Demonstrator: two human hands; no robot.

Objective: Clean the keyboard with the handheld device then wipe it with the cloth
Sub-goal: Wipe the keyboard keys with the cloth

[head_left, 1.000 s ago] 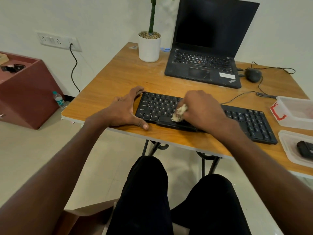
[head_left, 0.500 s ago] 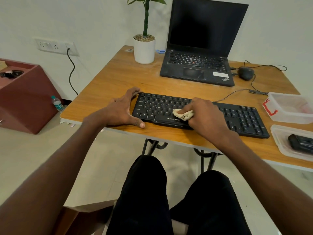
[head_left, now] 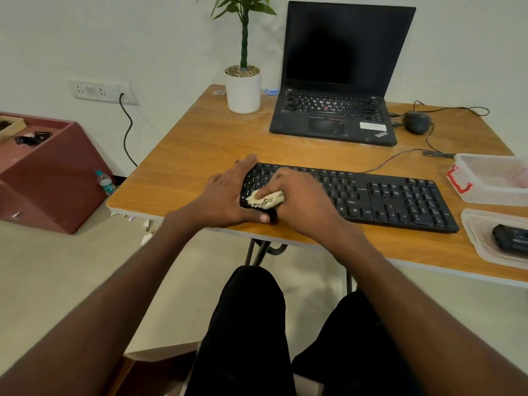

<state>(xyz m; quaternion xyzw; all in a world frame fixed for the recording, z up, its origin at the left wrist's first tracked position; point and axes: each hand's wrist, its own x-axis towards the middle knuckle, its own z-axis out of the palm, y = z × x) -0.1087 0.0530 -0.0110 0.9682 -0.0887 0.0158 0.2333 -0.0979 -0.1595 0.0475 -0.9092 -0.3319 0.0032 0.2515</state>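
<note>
Keyboard (head_left: 385, 195) lies along the near edge of the table (head_left: 185, 155), centre of the frame, with both my hands at its left end.

My right hand (head_left: 303, 198) curls round a crumpled beige cloth (head_left: 265, 199) and presses it onto the keys at the lower left corner. My left hand (head_left: 225, 192) lies with fingers straight against the keyboard's left edge, thumb along the front. At the right edge a clear tray (head_left: 480, 247) holds a black handheld device (head_left: 511, 238), with a clear box (head_left: 485, 178) just behind. Farther back stand an open laptop (head_left: 337, 81), a mouse (head_left: 417, 122) and a potted plant (head_left: 243, 84).
</note>
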